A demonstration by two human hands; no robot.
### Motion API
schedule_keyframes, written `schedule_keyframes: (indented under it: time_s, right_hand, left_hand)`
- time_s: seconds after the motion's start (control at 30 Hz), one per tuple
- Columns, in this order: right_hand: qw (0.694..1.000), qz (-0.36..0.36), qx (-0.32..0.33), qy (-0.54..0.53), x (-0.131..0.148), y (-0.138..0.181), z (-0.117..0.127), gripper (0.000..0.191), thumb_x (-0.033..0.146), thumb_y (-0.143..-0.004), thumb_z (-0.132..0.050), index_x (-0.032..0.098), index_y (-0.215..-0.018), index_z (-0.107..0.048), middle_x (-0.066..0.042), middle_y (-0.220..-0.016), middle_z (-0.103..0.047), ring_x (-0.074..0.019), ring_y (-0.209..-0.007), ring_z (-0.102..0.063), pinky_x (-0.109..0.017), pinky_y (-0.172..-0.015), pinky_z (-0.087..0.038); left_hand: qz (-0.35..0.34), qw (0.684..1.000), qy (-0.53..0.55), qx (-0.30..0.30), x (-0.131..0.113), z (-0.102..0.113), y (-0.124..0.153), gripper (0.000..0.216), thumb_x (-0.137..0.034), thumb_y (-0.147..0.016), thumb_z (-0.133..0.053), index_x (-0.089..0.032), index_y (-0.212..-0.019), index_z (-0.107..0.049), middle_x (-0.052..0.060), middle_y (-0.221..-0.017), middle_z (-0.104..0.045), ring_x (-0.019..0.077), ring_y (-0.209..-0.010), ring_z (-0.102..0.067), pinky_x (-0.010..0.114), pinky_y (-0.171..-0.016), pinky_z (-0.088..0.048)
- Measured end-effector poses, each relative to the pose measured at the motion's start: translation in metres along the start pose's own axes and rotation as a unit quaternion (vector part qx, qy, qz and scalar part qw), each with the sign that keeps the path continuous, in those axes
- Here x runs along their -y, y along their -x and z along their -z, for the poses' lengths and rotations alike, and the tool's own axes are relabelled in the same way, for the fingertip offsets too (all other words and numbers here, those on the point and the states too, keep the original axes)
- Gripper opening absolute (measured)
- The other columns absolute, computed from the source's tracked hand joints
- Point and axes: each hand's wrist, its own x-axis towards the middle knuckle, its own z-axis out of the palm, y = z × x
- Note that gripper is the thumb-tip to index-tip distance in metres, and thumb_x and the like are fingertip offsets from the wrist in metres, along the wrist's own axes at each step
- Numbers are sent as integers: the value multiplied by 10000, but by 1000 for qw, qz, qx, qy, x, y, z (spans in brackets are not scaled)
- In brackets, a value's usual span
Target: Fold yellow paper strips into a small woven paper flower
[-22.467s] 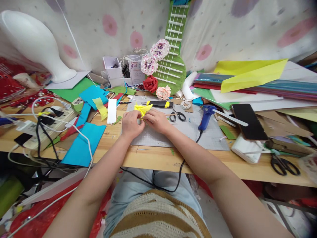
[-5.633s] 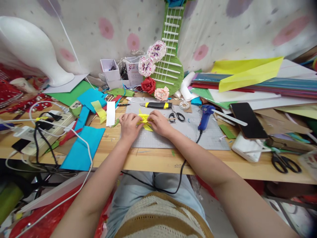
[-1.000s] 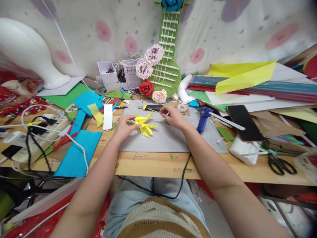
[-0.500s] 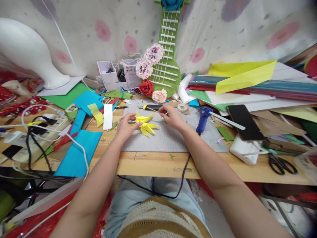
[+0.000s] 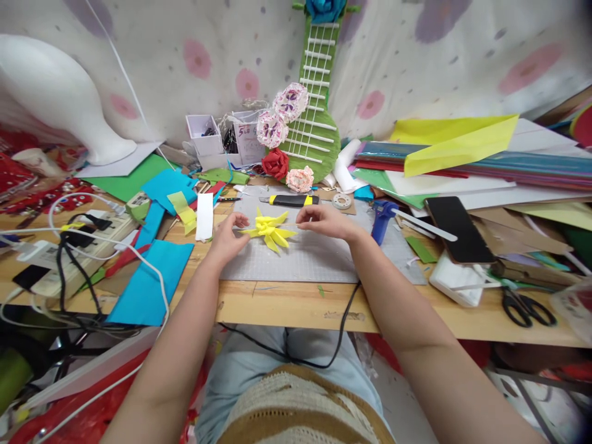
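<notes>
Over there the left hand (image 5: 230,234) gapes, the yellow flower (image 5: 268,229) at its three o'clock; the right hand (image 5: 326,222) has its grip loosely parted. At the flower's six, bare mat (image 5: 296,265) meets counter (image 5: 287,305).

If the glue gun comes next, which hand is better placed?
Probably the right hand: it is nearer the glue gun, while the left hand is across the yellow flower.
</notes>
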Motion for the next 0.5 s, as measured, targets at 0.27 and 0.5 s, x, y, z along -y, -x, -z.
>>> schedule_keyframes:
  time_s: [0.27, 0.5]
  right_hand:
    - [990, -19, 81, -114, 15, -1, -14, 163, 338, -722, -573, 183, -763, -546, 13, -711, -611, -81, -596, -525, -232, -588, -450]
    - [993, -10, -54, -108, 0, -9, -18, 125, 290, -744, -545, 180, -799, -522, 0, -732, -605, -88, -609, -528, -232, -595, -441]
  left_hand:
    - [48, 996, -71, -7, -11, -18, -24, 157, -189, -694, -581, -211, -849, -570, 9, -860, -659, 161, -782, -585, 343, -820, -422]
    - [48, 985, -96, -136, -15, -27, -39, 354, -116, -706, -504, -180, -1054, -490, 81, -1110, -569, 210, -1026, -516, 381, -941, -346]
